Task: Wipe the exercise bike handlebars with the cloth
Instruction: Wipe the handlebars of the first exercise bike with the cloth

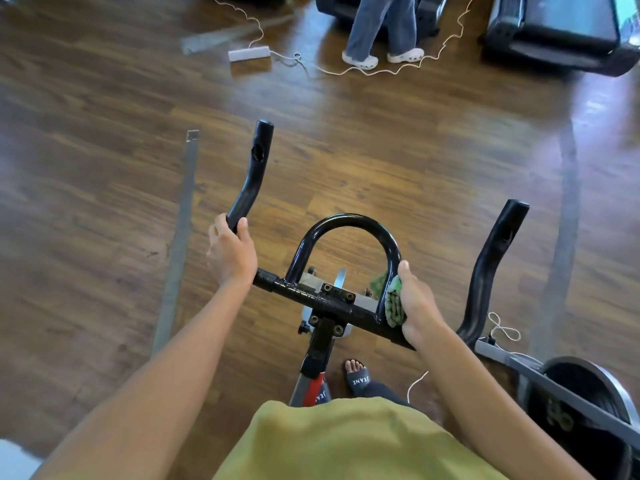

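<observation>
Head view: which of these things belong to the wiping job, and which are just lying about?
In the job: handlebars; green cloth, held against the loop by the right hand; left hand, gripping the left horn.

Lying about: power strip; white cord; metal strip on the floor; treadmill.

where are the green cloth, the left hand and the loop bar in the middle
green cloth point(394, 304): head view, on its bunched visible fold
left hand point(232, 253): head view, back of the hand, gripping the left handle point(254, 174)
loop bar point(349, 219): head view, top of the arch
</observation>
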